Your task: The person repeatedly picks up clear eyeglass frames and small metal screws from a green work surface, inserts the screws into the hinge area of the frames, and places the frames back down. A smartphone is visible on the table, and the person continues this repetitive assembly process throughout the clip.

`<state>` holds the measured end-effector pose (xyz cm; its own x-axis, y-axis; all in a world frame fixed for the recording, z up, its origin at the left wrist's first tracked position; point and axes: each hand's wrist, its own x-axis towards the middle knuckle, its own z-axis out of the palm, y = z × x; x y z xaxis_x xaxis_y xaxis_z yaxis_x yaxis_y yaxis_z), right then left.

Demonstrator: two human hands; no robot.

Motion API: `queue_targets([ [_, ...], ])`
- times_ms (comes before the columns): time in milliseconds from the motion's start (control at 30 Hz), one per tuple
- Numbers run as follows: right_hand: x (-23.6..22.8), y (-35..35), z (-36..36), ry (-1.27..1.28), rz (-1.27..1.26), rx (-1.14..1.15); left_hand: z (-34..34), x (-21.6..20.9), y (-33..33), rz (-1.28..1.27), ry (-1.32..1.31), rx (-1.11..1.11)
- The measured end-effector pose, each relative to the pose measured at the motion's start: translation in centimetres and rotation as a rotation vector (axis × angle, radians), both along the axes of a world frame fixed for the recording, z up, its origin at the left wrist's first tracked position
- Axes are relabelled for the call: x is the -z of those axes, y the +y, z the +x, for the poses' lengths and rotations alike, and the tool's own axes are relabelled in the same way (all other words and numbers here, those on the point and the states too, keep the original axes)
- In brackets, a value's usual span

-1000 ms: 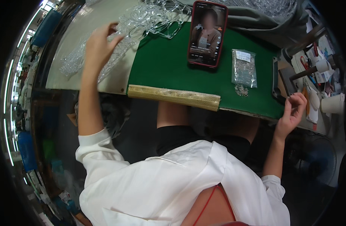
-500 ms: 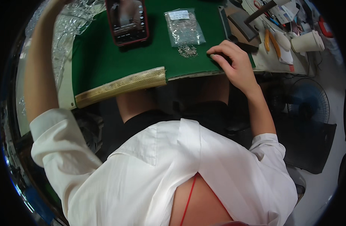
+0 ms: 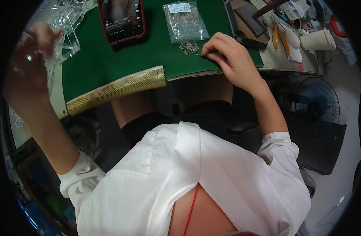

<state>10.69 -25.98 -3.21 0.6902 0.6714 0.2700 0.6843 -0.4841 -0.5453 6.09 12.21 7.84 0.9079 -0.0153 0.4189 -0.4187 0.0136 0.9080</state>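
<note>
At the far left, my left hand is smeared by motion, its fingers curled around a clear plastic piece with bright glints. Loops of clear plastic hang or lie just beside its fingertips. My right hand rests on the green mat, thumb and forefinger pressed together; anything between them is too small to make out. Left of those fingertips lies a small heap of silvery bits. Behind the heap is a clear zip bag of similar bits, with a white label.
A phone in a red case shows a lit screen at the back. A gold patterned strip covers part of the front edge. To the right are a dark metal block, orange-handled pliers, a pale cup and a fan below.
My left hand has come back from the far upper left toward me, with clear plastic now at its fingers. My right fingertips have closed together near the heap. The whole view has shifted slightly.
</note>
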Motion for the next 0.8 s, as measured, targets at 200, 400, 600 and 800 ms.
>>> queue_targets([
  [200,0.0,-0.3,0.5,0.093,0.064,0.006,-4.3,5.4,-6.4,0.344,-0.084,-0.034],
  [400,-0.2,0.0,0.6,0.108,0.04,0.036,-4.8,7.5,-8.7,0.314,-0.15,-0.089],
  [600,0.3,0.9,0.2,0.094,0.069,0.164,-4.7,8.1,-9.2,0.307,-0.173,-0.116],
  [800,0.3,2.6,-0.4,-0.013,-0.038,0.265,-4.6,8.4,-9.9,0.336,-0.182,-0.152],
])
